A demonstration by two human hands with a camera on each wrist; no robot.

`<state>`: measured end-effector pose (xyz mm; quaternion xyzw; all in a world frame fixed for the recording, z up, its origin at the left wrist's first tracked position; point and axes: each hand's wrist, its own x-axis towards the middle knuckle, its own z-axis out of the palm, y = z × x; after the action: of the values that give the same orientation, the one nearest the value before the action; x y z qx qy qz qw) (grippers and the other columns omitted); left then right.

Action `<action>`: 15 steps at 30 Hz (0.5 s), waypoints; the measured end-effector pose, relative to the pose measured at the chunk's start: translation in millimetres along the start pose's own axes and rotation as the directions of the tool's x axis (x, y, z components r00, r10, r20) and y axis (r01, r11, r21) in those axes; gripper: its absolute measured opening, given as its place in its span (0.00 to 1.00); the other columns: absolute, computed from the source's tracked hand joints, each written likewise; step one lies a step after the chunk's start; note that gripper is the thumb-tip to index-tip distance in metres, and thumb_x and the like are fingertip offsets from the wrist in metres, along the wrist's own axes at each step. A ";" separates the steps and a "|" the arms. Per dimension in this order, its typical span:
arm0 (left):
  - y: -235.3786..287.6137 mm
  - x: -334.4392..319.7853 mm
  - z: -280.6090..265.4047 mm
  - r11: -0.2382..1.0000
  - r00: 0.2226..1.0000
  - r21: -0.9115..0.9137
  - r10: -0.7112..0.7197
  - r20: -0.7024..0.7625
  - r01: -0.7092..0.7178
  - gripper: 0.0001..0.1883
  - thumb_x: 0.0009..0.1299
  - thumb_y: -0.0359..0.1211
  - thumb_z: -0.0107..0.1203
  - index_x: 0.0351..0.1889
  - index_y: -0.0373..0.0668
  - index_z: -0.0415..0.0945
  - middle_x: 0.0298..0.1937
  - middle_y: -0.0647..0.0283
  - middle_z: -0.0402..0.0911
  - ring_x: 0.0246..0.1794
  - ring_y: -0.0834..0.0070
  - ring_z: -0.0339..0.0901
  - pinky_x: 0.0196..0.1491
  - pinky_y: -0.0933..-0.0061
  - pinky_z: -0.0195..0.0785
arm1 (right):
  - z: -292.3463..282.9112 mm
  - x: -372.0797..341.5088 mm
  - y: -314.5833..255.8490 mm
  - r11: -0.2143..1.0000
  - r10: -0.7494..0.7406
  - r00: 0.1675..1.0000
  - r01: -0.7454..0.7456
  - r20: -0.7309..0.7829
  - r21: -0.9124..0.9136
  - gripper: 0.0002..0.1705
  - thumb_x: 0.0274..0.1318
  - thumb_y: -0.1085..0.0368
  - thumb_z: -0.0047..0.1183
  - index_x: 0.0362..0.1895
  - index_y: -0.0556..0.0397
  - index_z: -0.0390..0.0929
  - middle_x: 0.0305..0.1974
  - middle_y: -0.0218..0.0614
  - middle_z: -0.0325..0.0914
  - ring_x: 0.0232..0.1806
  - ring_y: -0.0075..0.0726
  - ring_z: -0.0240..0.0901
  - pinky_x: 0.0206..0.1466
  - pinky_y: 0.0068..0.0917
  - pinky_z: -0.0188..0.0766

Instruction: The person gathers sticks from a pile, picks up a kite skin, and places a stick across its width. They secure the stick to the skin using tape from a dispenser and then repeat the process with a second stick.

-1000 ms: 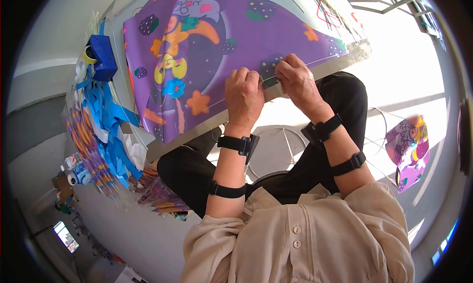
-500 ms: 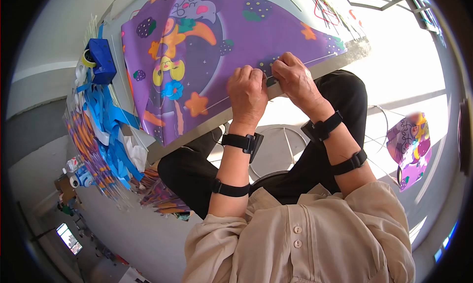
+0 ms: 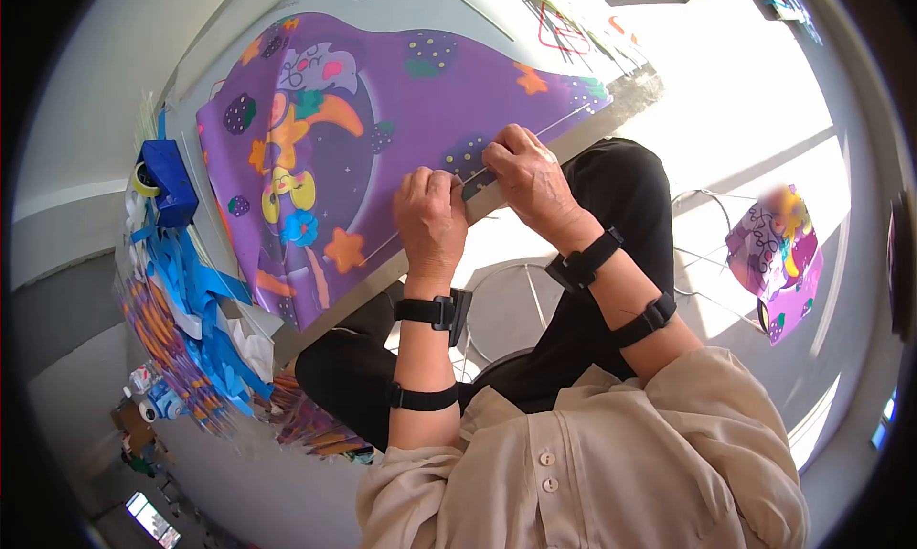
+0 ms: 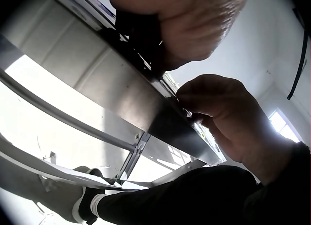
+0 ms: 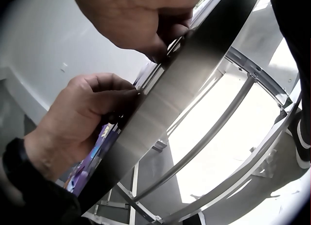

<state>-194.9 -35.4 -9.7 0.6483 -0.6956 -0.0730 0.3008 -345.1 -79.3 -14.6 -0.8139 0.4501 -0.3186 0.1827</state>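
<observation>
A purple printed sheet (image 3: 420, 119) with moon, star and berry pictures lies over the tabletop in the head view. Along its near edge runs a thin white rod (image 3: 567, 119). My left hand (image 3: 430, 222) pinches the edge of the sheet at the rod, fingers curled. Close beside it, my right hand (image 3: 530, 178) pinches the same edge, thumb against fingers. In the left wrist view, the right hand (image 4: 228, 113) grips at the metal table edge (image 4: 131, 99). The right wrist view has the left hand's fingertips (image 5: 129, 96) at that edge; the pinched material is mostly hidden.
Left of the sheet stands a blue tape dispenser (image 3: 174, 197) with a yellow roll. Blue strips (image 3: 191, 286) and folded printed bundles (image 3: 167, 334) hang at the table's left side. Another printed piece (image 3: 776, 238) is at the right. Thin sticks lie at the back.
The head view has shifted, so sheet and hands appear lower and further left. Both hands keep their pinch at the edge; the gap between them has narrowed slightly.
</observation>
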 end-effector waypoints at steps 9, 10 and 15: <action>0.6 0.9 -0.8 1.000 1.000 0.021 0.007 0.011 -0.007 0.06 0.54 0.23 0.56 0.25 0.40 0.70 0.28 0.61 0.71 0.34 0.60 0.71 0.37 0.60 0.63 | 1.3 2.2 1.0 1.000 -0.004 1.000 0.004 -0.008 -0.005 0.08 0.43 0.76 0.51 0.30 0.54 0.70 0.33 0.38 0.66 0.38 0.47 0.69 0.40 0.37 0.70; 1.0 0.7 -1.5 1.000 1.000 0.023 0.002 0.011 -0.003 0.06 0.54 0.23 0.56 0.25 0.40 0.70 0.28 0.61 0.71 0.34 0.60 0.71 0.37 0.60 0.63 | 2.2 2.1 0.4 1.000 -0.009 1.000 0.009 -0.002 -0.013 0.08 0.42 0.76 0.51 0.30 0.54 0.69 0.33 0.39 0.66 0.38 0.47 0.69 0.40 0.37 0.70; -1.3 0.6 -0.3 0.999 1.000 0.042 -0.013 0.015 0.013 0.06 0.54 0.24 0.56 0.25 0.40 0.69 0.28 0.61 0.71 0.34 0.59 0.70 0.38 0.60 0.64 | 4.9 3.2 -0.3 0.998 -0.037 0.999 0.038 0.007 -0.046 0.09 0.41 0.75 0.52 0.30 0.53 0.69 0.32 0.39 0.66 0.38 0.47 0.69 0.39 0.37 0.70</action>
<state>-193.6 -36.1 -9.8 0.6584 -0.6951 -0.0655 0.2813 -340.3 -81.8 -16.9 -0.8271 0.4415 -0.3092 0.1592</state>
